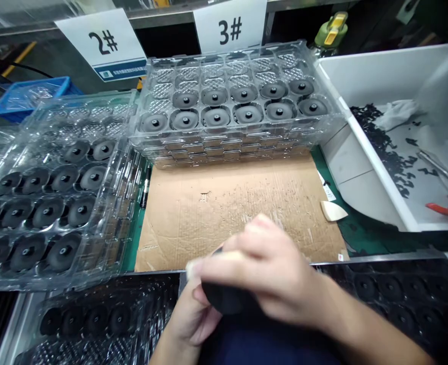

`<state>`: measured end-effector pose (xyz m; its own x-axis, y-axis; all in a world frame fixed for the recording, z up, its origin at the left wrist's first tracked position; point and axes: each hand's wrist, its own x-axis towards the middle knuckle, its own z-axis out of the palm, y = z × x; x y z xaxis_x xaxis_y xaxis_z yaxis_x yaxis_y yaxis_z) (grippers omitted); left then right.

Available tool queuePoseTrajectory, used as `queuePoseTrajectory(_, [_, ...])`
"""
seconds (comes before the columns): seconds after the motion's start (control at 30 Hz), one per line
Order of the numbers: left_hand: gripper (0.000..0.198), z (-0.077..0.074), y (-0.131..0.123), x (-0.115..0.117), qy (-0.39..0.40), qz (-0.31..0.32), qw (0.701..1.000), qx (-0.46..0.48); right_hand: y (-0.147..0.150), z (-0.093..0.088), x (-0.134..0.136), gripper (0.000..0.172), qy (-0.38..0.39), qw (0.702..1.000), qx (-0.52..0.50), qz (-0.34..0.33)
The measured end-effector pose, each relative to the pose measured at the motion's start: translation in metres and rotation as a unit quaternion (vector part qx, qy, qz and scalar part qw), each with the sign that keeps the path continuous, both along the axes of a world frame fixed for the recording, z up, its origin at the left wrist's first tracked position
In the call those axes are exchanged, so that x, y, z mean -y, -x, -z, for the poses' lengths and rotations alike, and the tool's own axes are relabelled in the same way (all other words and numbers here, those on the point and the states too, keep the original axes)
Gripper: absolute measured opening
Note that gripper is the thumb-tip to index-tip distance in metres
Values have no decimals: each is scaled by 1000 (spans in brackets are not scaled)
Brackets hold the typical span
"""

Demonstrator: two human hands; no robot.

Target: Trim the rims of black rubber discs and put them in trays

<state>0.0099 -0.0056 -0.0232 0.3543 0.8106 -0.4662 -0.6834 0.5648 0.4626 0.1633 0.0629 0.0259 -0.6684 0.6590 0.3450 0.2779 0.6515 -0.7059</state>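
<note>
Above the front edge of the bench, a dark black round part [224, 299] is held between my two hands. My left hand [189, 319] supports it from below and the left, its fingers curled around the edge and partly hidden. Across the top lies my right hand [281, 274], closed over the part with its fingers bent. Something pale shows at the right fingertips; blur keeps me from telling what it is. Under and beyond the hands is a cardboard sheet [209, 213], with a cream-coloured wedge [333, 211] on its right edge.
Stacked clear trays [231, 139] with black round parts stand behind the cardboard. Another clear tray stack [110, 218] is at left. A white bin [376, 167] at right holds black scraps and an orange-handled tool [446, 207]. More trays [95, 324] sit below the bench edge.
</note>
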Motion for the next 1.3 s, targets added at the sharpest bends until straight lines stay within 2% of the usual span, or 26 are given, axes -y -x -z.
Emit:
queuePoseTrajectory(0.1, [60, -2, 2, 1, -13, -1, 998, 61, -15, 28, -18, 29, 127, 981, -41, 143])
queuePoseTrajectory(0.2, [55, -3, 6, 2, -10, 4, 994, 112, -30, 73, -29, 26, 224, 954, -3, 201])
queuePoseTrajectory(0.27, [55, -2, 8, 2, -5, 0, 992, 125, -33, 100, -26, 27, 213, 948, 25, 236])
queuePoseTrajectory(0.33, [52, 1, 10, 3, -9, -10, 990, 140, -31, 113, -16, 31, 189, 942, 23, 276])
queuePoseTrajectory(0.43, [46, 3, 13, 5, -24, -23, 986, 166, -23, 104, 0, 29, 175, 936, -3, 306])
queuePoseTrajectory(0.53, [46, 2, 16, 6, -33, -30, 987, 155, -15, 82, 10, 21, 186, 946, -30, 265])
queuePoseTrajectory(0.6, [46, -1, 18, 6, -62, -39, 993, 94, -11, 74, 14, 20, 196, 957, -36, 212])
queuePoseTrajectory(0.67, [47, -2, 19, 7, -146, -54, 986, -64, -8, 74, 17, 22, 191, 964, -29, 185])
queuePoseTrajectory(0.7, [52, -2, 20, 7, -209, -60, 960, -175, -7, 74, 18, 23, 184, 965, -25, 186])
queuePoseTrajectory(0.77, [81, -1, 21, 8, -331, -64, 859, -386, -6, 74, 22, 23, 168, 965, -26, 197])
queuePoseTrajectory(0.8, [94, 0, 21, 9, -371, -59, 806, -458, -6, 72, 24, 23, 164, 965, -33, 203])
queuePoseTrajectory(0.83, [103, 1, 21, 9, -396, -52, 766, -504, -5, 68, 26, 24, 165, 963, -46, 206])
queuePoseTrajectory(0.87, [108, 3, 22, 9, -407, -42, 742, -530, -5, 63, 28, 23, 173, 961, -68, 205])
queuePoseTrajectory(0.93, [110, 6, 22, 9, -420, -39, 726, -542, -5, 51, 31, 23, 228, 949, -113, 186])
queuePoseTrajectory(1.03, [106, 10, 22, 10, -430, -61, 742, -510, -4, 34, 29, 17, 362, 920, -105, 109])
queuePoseTrajectory(1.13, [100, 10, 23, 11, -374, -38, 790, -485, -3, 25, 19, 7, 469, 881, -58, 20])
queuePoseTrajectory(1.23, [94, 5, 25, 11, -315, 1, 844, -435, -3, 20, 9, 10, 541, 835, -86, -42])
queuePoseTrajectory(1.3, [94, 1, 27, 10, -293, 19, 867, -403, -1, 17, 5, 11, 577, 806, -116, -70])
